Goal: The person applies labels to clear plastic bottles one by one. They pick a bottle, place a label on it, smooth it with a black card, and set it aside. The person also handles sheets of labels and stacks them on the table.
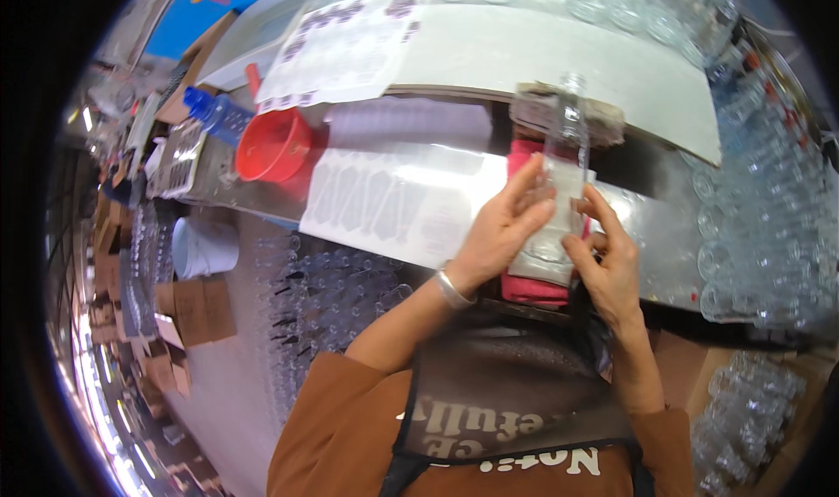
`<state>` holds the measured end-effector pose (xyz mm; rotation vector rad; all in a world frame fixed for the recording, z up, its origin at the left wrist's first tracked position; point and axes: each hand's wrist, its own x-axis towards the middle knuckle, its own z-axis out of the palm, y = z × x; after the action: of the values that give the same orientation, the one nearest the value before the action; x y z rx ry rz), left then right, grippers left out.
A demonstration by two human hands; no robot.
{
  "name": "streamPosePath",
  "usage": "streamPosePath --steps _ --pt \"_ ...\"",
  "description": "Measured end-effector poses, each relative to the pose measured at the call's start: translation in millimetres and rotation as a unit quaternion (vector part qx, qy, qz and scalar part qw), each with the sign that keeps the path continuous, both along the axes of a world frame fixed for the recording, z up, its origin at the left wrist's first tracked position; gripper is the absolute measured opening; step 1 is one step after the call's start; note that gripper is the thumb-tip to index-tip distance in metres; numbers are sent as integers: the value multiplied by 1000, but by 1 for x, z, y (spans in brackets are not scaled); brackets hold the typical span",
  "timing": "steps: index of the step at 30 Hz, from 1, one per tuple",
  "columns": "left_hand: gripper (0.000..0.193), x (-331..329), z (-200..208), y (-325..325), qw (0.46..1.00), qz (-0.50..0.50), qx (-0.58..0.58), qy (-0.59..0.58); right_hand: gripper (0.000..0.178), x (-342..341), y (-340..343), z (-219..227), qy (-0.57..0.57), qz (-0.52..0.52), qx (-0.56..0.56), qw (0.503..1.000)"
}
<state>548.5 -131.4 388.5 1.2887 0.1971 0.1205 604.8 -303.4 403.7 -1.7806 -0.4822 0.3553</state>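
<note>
A clear glass bottle (568, 134) with a long neck lies in front of me, its neck pointing away. Under it are a pink-red cloth (535, 291) and a pale pad. The neck rests across a worn, wrapped block (530, 112). My left hand (502, 230) grips the bottle's left side, with fingers bent along the glass. On the opposite side, my right hand (613, 265) holds the bottle body between thumb and curved fingers. Whether something thin lies on the glass under my fingers is too blurred to tell.
Left of the bottle lies a decal sheet (363, 195) with pale shapes. Beyond it stand a red bucket (273, 145) and a blue bottle (214, 112). Many glass bottles (752, 261) crowd the right side; others (336, 291) stand low at left, near a white bucket (204, 246).
</note>
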Motion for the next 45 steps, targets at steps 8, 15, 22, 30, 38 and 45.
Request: streamPosePath --steps 8,15,22,30,38,45 --pt "49 -14 -2 133 863 334 375 -55 47 11 -41 -28 65 -37 31 997" --pt "40 -13 0 289 675 510 532 35 38 14 -55 -31 61 -48 24 997" --pt "43 -85 -30 161 787 166 594 16 31 14 -58 -36 48 -50 -27 997" --pt "50 -135 -38 89 771 41 636 17 30 10 -44 -19 -3 -24 8 1000" --pt "7 -126 -40 103 814 104 571 -3 28 2 -46 -20 -19 -24 -1 1000" --pt "9 -120 -37 120 890 71 428 137 28 2 -50 -22 -13 -26 2 1000"
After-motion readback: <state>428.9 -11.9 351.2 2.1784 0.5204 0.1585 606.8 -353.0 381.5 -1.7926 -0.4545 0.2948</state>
